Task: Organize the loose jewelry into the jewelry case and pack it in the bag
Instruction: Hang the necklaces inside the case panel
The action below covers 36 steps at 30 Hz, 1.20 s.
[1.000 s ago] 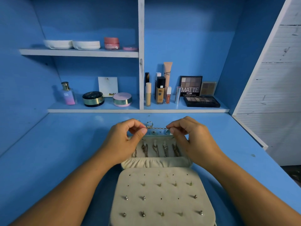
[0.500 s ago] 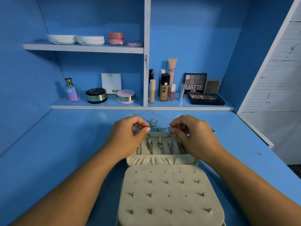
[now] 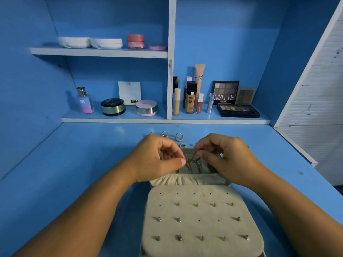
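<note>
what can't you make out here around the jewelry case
Head view: chain pinched by left hand and right hand, too thin and blurred to show its clasp.
jewelry case: near edge cut off by frame; far half partly behind both hands.
bag: not in view.

Left hand (image 3: 157,161) and right hand (image 3: 229,160) closer together, lower over the jewelry case (image 3: 202,221), chain (image 3: 192,160) now slack, not taut.

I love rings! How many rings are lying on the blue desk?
2. One ring lies just beyond the left hand; the other ring sits to its right, nearer the right hand. The hands may hide more.
</note>
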Tool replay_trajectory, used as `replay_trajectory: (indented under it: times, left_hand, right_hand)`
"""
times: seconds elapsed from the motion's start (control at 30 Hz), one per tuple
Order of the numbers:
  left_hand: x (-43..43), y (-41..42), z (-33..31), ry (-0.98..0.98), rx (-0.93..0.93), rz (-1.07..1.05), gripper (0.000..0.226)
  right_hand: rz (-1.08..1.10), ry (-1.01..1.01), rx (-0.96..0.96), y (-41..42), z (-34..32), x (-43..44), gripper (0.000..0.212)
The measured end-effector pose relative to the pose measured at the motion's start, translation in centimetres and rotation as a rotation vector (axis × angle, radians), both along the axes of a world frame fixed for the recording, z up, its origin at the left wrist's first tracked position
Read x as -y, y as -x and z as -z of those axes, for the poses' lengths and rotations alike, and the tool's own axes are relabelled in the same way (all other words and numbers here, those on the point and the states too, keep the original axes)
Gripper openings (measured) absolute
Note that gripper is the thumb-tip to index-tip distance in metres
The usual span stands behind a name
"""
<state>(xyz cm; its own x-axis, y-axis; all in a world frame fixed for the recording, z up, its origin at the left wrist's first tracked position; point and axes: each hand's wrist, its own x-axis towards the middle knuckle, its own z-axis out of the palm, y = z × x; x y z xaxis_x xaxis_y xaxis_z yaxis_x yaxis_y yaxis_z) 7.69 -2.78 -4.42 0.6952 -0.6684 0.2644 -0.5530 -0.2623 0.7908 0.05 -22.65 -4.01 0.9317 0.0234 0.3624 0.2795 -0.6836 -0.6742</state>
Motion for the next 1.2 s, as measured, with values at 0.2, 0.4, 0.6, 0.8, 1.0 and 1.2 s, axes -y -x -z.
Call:
replay_trajectory:
  times: [0.2,0.4,0.6,0.8,1.0,1.2]
  left_hand:
    - [-0.1,-0.5,0.2,-0.053,0.077,-0.069,0.011]
    - [0.9,0.0,0.9,-0.128,0.242,-0.042,0.025]
    - [1.0,0.2,0.8,-0.108,0.158,-0.024,0.01]
    - [0.9,0.6,0.4,-0.042,0.051,-0.026,0.023]
    - [0.9,1.1,-0.5,0.054,0.035,-0.103,0.018]
    - [0.7,1.2,-0.5,0.09,0.08,-0.129,0.021]
  right_hand:
    - [-0.144,-0.118,0.024,0.6,-0.4,-0.1,0.006]
    - [-0.213,-0.055,0.087,0.6,-0.3,-0.5,0.012]
    - [-0.216,-0.037,0.07,0.6,0.0,-0.5,0.012]
    - [-0.174,-0.249,-0.048,0.6,0.3,-0.9,0.008]
    - [-0.236,-0.253,-0.204,1.0,0.1,-1.0,0.017]
    - [-0.121,-0.012,-0.039,0.9,0.1,-1.6,0.004]
